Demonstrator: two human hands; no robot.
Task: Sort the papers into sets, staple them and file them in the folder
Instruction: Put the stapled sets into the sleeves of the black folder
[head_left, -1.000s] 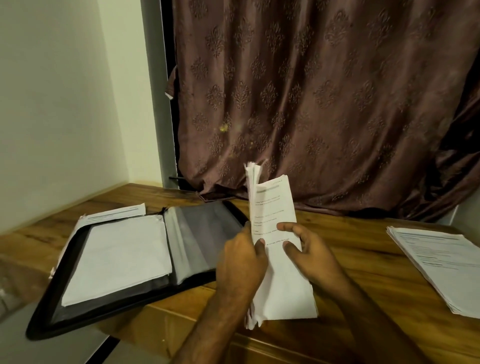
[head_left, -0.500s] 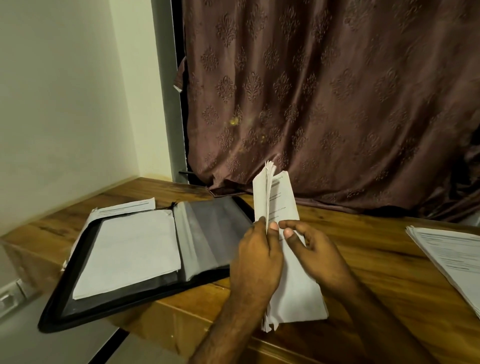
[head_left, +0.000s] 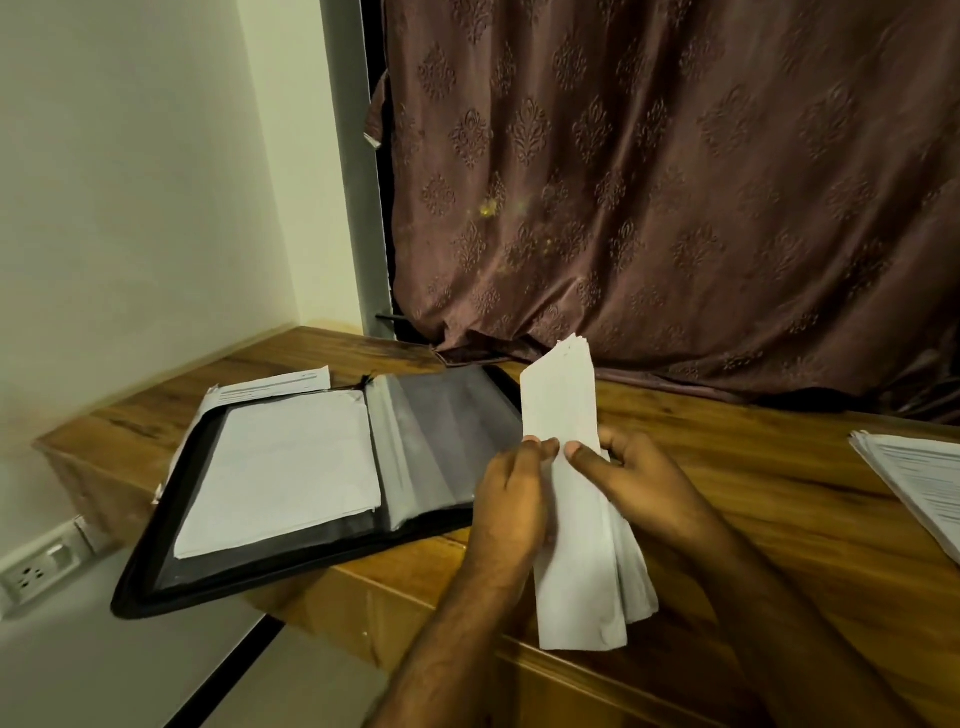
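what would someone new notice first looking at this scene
First, the bundle of papers held up on edge in the middle, the left hand and right hand each pinching it. Next, the open black folder to the left, jutting over the wooden table's edge with white sheets lying in it. At the far right edge lies another stack of printed pages, and a brown patterned curtain fills the background.

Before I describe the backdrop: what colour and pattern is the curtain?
Brown curtain with a repeating embossed damask motif; the head view shows it.
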